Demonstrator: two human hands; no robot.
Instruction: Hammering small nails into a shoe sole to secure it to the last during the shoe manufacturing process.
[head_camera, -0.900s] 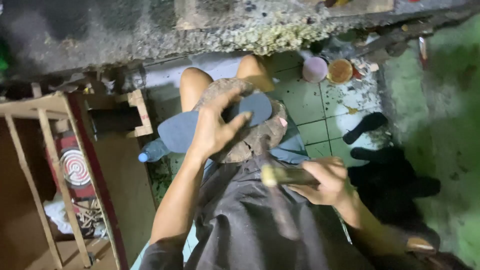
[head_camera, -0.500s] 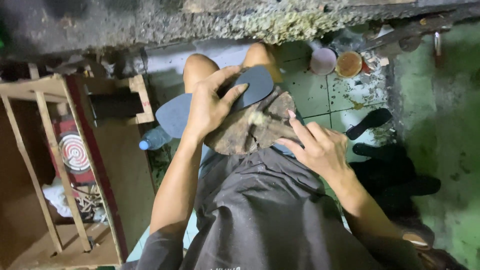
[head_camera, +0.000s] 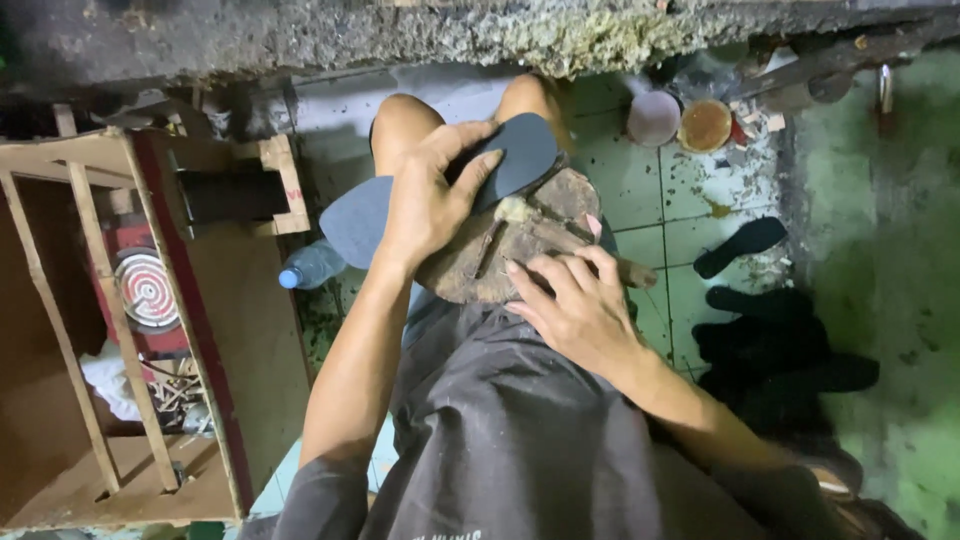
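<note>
on the lap, a worn round wooden block (head_camera: 520, 245) rests across the knees, and a flat dark grey rubber sole blank (head_camera: 440, 190) lies over its far edge. the left hand (head_camera: 430, 200) presses down on the sole with fingers spread flat, not curled around it. against the frames just before, the right hand (head_camera: 575, 305) has changed: it held a short stick-like tool 0.9 s ago, is empty half a second later, and now lies open on the near rim of the block, fingers released and grasping nothing. the tool is not identifiable in the present view. the sole has kept its place under the left hand throughout. judgement: the working stroke is paused and the hands are steadying the sole and block.

count: one sole blank under the hand; one block; one dark sole-shaped piece (head_camera: 740, 245) lying apart on the green tiled floor (head_camera: 650, 180); two round tins (head_camera: 680, 120) near the wall; one clear plastic bottle with a blue cap (head_camera: 310, 265) beside a wooden frame (head_camera: 120, 320) at the left.
</note>
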